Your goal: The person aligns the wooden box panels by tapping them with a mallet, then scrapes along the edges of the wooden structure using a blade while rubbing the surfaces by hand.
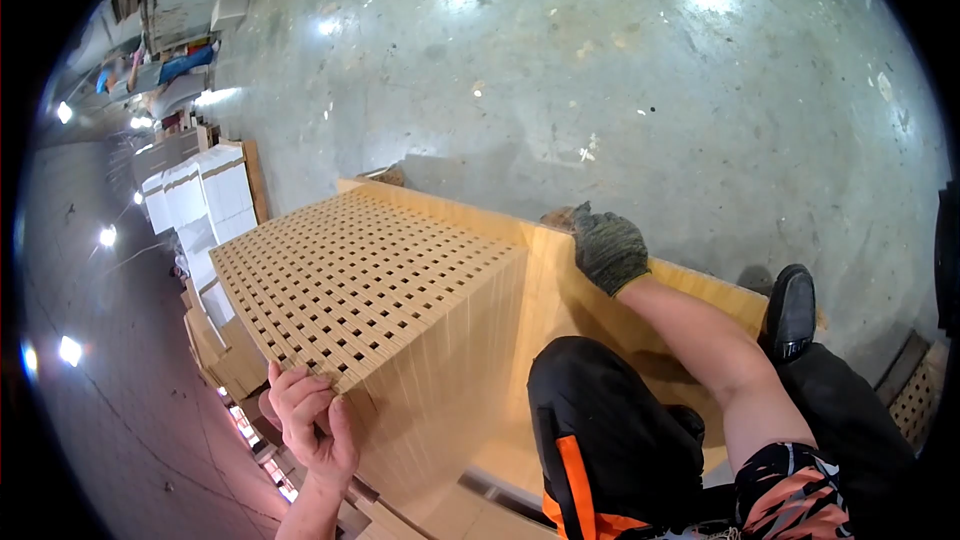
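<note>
A stack of light wooden lattice panels (370,270) with rows of small square holes stands on a wooden board (545,275). My bare left hand (310,415) is at the stack's near left corner, its fingers curled over the edge of the panels. My right hand (610,245), in a dark grey knitted glove, rests at the far edge of the board, right of the stack. Its fingers are bent round the edge, and the fingertips are partly hidden. My knee (590,400) in black trousers is close to the stack.
Grey concrete floor (560,70) stretches beyond the board. My black shoe (793,310) is at the right. White stacked pieces (215,195) and cardboard stand at the left. A person in blue (185,63) is far off at the upper left. Another lattice stack (915,400) shows at the right edge.
</note>
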`<action>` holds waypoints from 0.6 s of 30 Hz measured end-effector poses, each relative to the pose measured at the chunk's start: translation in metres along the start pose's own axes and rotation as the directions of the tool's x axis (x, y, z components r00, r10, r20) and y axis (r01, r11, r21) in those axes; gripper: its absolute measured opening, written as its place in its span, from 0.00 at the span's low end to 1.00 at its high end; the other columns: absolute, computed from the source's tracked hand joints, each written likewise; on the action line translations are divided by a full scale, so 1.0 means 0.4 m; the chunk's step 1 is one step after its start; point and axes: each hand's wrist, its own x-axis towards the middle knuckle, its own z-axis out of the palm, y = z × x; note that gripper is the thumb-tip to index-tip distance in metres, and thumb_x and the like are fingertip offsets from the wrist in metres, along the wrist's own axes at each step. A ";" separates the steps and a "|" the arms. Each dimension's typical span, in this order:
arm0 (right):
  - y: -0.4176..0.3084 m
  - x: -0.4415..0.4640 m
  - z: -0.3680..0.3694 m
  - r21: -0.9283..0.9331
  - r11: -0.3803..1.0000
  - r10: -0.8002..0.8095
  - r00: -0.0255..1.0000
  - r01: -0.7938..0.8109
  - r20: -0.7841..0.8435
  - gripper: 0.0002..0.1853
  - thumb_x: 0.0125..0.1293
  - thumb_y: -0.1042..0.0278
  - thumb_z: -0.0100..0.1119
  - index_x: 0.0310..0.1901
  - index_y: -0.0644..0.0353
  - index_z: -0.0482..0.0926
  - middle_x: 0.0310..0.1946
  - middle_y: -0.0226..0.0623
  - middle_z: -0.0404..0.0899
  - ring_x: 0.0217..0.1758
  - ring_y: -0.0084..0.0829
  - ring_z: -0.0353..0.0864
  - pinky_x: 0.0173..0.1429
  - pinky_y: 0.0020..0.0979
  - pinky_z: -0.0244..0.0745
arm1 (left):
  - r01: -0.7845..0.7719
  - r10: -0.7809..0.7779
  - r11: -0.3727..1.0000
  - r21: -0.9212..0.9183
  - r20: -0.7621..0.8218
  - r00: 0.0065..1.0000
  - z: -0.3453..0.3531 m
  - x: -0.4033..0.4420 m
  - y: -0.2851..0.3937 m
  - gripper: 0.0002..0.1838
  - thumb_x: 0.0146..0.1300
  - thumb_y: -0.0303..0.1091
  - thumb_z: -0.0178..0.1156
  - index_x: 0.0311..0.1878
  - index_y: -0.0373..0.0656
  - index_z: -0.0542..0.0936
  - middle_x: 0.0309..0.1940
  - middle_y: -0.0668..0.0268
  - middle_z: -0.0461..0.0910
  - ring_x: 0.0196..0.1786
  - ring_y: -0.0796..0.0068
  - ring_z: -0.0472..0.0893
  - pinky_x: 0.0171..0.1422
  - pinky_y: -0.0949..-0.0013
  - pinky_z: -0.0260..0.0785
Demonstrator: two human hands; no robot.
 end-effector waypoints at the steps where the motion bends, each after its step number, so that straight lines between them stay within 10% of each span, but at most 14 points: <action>1: -0.002 0.003 -0.004 0.006 1.000 0.002 1.000 -0.002 0.019 0.21 0.62 0.67 0.50 0.55 0.65 0.75 0.45 0.48 0.84 0.48 0.46 0.83 0.55 0.44 0.76 | -0.003 0.003 1.000 -0.003 -0.003 1.000 0.000 0.000 -0.001 0.05 0.65 0.22 0.56 0.42 0.40 0.72 0.44 0.59 0.77 0.56 0.60 0.73 0.80 0.38 0.42; 18: -0.012 0.000 -0.028 0.001 1.000 0.022 0.999 -0.022 0.046 0.18 0.65 0.67 0.48 0.54 0.61 0.78 0.41 0.49 0.85 0.47 0.46 0.84 0.53 0.46 0.77 | -0.004 0.004 1.000 0.002 -0.060 0.998 0.009 0.002 0.000 0.13 0.55 0.20 0.65 0.42 0.41 0.75 0.43 0.61 0.79 0.56 0.58 0.75 0.79 0.39 0.47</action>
